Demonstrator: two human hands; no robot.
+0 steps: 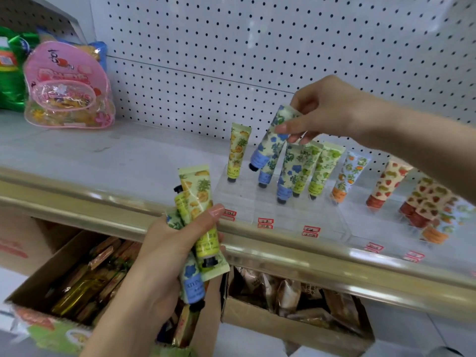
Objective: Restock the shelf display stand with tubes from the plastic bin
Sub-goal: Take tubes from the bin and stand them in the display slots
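Observation:
My right hand (327,112) pinches the crimped end of a blue-flower tube (269,144), tilted cap-down over the clear acrylic display stand (242,202). My left hand (167,256) grips a bunch of tubes (199,210) in front of the shelf edge: a pineapple tube on top, a blue-label tube below. A single pineapple tube (238,152) stands cap-down at the stand's left. To its right stand blue-flower tubes (288,173), green tubes (323,170), an orange tube (347,173) and strawberry tubes (389,185). No plastic bin is in view.
A pink transparent bag (68,88) and green packets (11,65) sit at the shelf's far left. White pegboard (231,47) backs the shelf. A gold shelf rail (296,258) runs along the front. Cardboard boxes (64,276) of packaged goods stand below.

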